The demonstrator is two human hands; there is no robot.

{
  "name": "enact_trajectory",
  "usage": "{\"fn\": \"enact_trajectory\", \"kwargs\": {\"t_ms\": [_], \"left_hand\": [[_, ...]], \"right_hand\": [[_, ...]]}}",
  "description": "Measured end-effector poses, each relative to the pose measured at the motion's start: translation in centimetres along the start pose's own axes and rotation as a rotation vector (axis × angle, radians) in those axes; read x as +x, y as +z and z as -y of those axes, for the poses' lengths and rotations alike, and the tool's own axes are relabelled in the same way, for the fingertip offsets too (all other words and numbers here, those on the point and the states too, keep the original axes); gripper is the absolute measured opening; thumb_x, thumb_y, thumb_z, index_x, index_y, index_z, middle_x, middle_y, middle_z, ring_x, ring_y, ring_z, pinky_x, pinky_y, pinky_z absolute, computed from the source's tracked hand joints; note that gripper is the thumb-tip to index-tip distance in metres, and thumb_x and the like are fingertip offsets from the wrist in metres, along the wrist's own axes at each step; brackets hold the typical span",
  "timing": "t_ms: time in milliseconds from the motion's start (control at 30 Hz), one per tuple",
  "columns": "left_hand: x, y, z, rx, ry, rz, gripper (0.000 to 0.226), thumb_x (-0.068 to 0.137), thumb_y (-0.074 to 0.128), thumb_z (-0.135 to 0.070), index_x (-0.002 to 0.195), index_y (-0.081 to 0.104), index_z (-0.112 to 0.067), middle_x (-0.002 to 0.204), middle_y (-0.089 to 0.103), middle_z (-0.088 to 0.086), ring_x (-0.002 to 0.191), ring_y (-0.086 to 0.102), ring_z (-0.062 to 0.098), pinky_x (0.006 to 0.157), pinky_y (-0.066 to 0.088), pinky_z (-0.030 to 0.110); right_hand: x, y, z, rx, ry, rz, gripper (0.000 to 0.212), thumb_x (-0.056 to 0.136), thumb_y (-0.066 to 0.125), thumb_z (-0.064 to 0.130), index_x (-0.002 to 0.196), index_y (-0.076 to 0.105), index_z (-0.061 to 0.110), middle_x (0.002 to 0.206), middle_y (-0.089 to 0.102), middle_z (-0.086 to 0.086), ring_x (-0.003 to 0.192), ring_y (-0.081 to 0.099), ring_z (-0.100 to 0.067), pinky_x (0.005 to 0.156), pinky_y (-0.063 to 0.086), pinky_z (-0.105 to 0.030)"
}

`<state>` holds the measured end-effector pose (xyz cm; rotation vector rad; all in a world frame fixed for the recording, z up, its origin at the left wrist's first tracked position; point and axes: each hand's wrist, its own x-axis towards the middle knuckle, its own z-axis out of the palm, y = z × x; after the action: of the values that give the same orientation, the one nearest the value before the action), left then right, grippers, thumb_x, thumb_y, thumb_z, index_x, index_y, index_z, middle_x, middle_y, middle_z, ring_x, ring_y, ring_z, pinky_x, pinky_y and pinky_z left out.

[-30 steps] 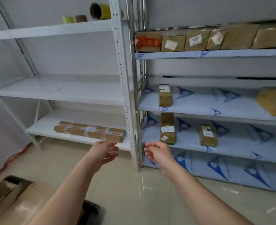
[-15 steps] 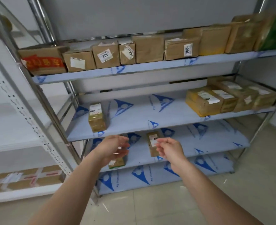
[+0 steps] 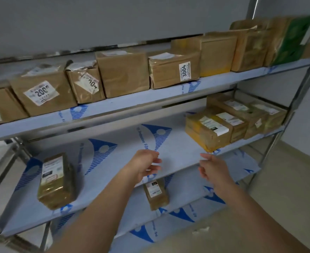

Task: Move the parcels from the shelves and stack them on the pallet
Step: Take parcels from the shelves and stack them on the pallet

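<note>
While both bare forearms reach forward from the bottom of the view, the left hand (image 3: pixel 145 166) and the right hand (image 3: pixel 213 169) hang side by side in front of the metal rack (image 3: pixel 285 114), apart from each other and touching nothing. Each hand's grip is loose, fingers relaxed and slightly curled, palms turned toward one another, holding no parcel. Below and between the hands, a small brown parcel (image 3: pixel 156 194) with a white label lies on a lower shelf (image 3: pixel 196 196). At the level of the hands runs the middle shelf (image 3: pixel 114 161), covered in white film printed with blue triangles; on its left part a taped, greenish-brown parcel (image 3: pixel 56 181) lies lengthwise, well apart from both hands. On the right part of that shelf, beyond the right hand, a cluster of labelled brown parcels (image 3: pixel 236 121) sits packed side by side, the nearest one wrapped with yellow tape at the shelf's front edge. Farther up, the top shelf (image 3: pixel 150 99) carries a full row of brown cardboard boxes (image 3: pixel 123 72) standing close together, some with white stickers reading 2006 and 3004, and a green packet (image 3: pixel 294 41) leans at the right end. Behind everything stands a plain grey wall (image 3: pixel 114 19). No pallet shows in the view.
</note>
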<state>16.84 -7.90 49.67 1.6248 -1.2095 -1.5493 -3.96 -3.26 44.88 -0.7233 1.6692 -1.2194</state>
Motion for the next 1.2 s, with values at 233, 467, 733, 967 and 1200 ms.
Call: {"fn": "enact_trajectory", "kwargs": {"t_ms": [233, 467, 733, 967, 1200], "left_hand": [[9.7, 8.1, -1.4, -0.014, -0.100, 0.066, 0.016, 0.100, 0.052, -0.019, 0.110, 0.060, -0.010, 0.107, 0.070, 0.011, 0.097, 0.069, 0.031, 0.076, 0.054, 0.032], [18.1, 16.1, -4.0, -0.125, -0.193, -0.050, 0.020, 0.099, 0.055, -0.018, 0.115, 0.061, -0.008, 0.114, 0.068, 0.014, 0.095, 0.066, 0.031, 0.088, 0.055, 0.037], [21.4, 21.2, -4.7, -0.132, -0.269, 0.043, 0.038, 0.096, 0.059, -0.036, 0.128, 0.056, -0.016, 0.126, 0.058, 0.005, 0.111, 0.061, 0.028, 0.097, 0.052, 0.040], [22.8, 20.4, -4.9, -0.130, -0.279, -0.031, 0.041, 0.096, 0.057, -0.041, 0.130, 0.055, -0.018, 0.129, 0.058, 0.006, 0.114, 0.058, 0.028, 0.098, 0.050, 0.041], [22.4, 18.7, -4.8, -0.150, -0.279, -0.094, 0.035, 0.098, 0.054, -0.037, 0.122, 0.060, -0.011, 0.123, 0.061, 0.010, 0.111, 0.061, 0.030, 0.094, 0.051, 0.037]], "right_hand": [[13.9, -3.6, 1.1, -0.206, 0.024, -0.049, 0.005, 0.087, 0.054, 0.012, 0.088, 0.052, 0.007, 0.104, 0.050, -0.010, 0.085, 0.055, -0.023, 0.073, 0.038, -0.031], [25.8, -9.3, 3.6, -0.324, -0.095, -0.014, 0.081, 0.066, 0.055, 0.032, 0.146, 0.042, 0.031, 0.149, 0.043, -0.001, 0.131, 0.045, -0.026, 0.107, 0.043, -0.045], [29.2, -8.9, 6.0, -0.544, -0.119, 0.087, 0.022, 0.077, 0.058, 0.025, 0.099, 0.058, 0.026, 0.102, 0.050, 0.008, 0.107, 0.050, -0.019, 0.102, 0.044, -0.045], [30.4, -8.2, 6.2, -0.647, -0.151, 0.187, 0.023, 0.086, 0.057, 0.032, 0.109, 0.062, 0.031, 0.122, 0.062, 0.002, 0.118, 0.049, -0.027, 0.099, 0.044, -0.049], [30.5, -6.9, 4.6, -0.467, -0.053, 0.196, 0.041, 0.086, 0.066, 0.033, 0.123, 0.053, 0.021, 0.121, 0.060, -0.005, 0.109, 0.060, -0.027, 0.092, 0.051, -0.054]]}}
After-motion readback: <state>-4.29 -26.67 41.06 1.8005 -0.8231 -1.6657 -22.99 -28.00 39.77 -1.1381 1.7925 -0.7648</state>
